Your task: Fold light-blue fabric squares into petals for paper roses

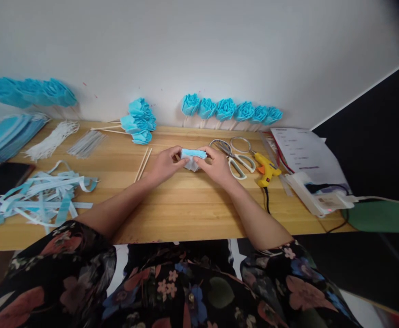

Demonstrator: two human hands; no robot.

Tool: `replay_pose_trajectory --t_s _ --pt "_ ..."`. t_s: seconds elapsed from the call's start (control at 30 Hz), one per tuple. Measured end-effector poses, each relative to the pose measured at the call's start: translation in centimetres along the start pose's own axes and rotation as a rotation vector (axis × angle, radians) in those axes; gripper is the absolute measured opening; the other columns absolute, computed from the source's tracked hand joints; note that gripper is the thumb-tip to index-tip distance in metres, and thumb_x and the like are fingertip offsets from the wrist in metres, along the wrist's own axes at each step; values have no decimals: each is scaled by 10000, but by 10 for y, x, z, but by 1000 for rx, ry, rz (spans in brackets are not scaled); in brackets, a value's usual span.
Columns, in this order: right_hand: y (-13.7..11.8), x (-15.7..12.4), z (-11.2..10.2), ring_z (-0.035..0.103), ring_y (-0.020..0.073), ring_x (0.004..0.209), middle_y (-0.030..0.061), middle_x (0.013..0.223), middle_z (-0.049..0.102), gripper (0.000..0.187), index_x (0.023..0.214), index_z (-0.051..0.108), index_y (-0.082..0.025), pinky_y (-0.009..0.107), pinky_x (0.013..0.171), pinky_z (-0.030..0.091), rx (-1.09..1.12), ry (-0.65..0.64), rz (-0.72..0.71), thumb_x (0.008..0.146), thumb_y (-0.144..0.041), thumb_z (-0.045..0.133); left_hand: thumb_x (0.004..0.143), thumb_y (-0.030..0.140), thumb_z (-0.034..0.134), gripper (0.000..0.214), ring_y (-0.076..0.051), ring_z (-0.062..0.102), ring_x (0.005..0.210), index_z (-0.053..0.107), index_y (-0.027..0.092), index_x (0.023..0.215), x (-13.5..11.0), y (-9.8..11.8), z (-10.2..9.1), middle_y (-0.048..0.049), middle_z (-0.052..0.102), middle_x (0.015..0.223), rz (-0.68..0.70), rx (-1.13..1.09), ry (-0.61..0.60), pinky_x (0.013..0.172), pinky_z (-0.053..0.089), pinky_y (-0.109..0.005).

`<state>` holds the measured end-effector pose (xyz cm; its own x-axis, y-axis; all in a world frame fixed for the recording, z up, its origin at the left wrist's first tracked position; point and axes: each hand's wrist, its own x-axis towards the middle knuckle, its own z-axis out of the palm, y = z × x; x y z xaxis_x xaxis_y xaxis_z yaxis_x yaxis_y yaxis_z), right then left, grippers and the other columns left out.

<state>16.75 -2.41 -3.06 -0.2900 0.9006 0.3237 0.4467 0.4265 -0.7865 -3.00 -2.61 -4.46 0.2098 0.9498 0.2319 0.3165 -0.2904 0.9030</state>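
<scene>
My left hand [165, 165] and my right hand [216, 166] meet over the middle of the wooden table [186, 214]. Between their fingertips they pinch a small folded piece of light blue mask material [193, 156], white on its underside. Both hands have fingers curled onto it, one at each end. Two thin wooden sticks [144, 164] lie just left of my left hand. Scissors [233, 157] with white handles lie just right of my right hand.
A yellow glue gun [266, 169] lies beside the scissors. Blue fabric roses [230, 109] lean against the wall; more on sticks [138, 120] lie at centre-left. Cut strips [42, 193], white ear loops [51, 141], stacked masks [4, 136], papers [305, 155] and a power strip [319, 198].
</scene>
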Motion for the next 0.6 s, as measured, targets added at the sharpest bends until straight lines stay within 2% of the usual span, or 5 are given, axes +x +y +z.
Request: replay_pose_trajectory --t_s 0.17,0.37,0.47,0.6 --pt "10 2 1 649 234 965 52 1112 724 420 1150 648 -228 358 852 494 48 -117 64 755 -344 728 762 324 683 170 -134 492 632 612 179 815 0 -4 2 20 589 692 -31 59 -30 591 334 -246" --pt "15 5 -3 646 237 963 67 1138 713 562 1228 610 -228 350 822 495 4 -176 125 703 -334 781 759 322 697 187 -145 519 661 616 185 857 1 -6 2 11 610 729 -34 66 -34 618 358 -253" --pt "15 5 -6 636 224 890 56 1044 719 499 1169 640 -223 333 773 473 -44 -188 130 709 -355 781 762 311 698 182 -144 513 656 609 188 863 1 -6 2 15 603 723 -40 56 -35 614 356 -252" --pt "17 5 -7 574 186 726 22 810 676 245 939 694 -203 305 684 418 -93 -184 126 758 -364 735 758 285 711 158 -135 485 627 601 190 819 0 -5 2 28 572 670 -28 61 -24 595 338 -246"
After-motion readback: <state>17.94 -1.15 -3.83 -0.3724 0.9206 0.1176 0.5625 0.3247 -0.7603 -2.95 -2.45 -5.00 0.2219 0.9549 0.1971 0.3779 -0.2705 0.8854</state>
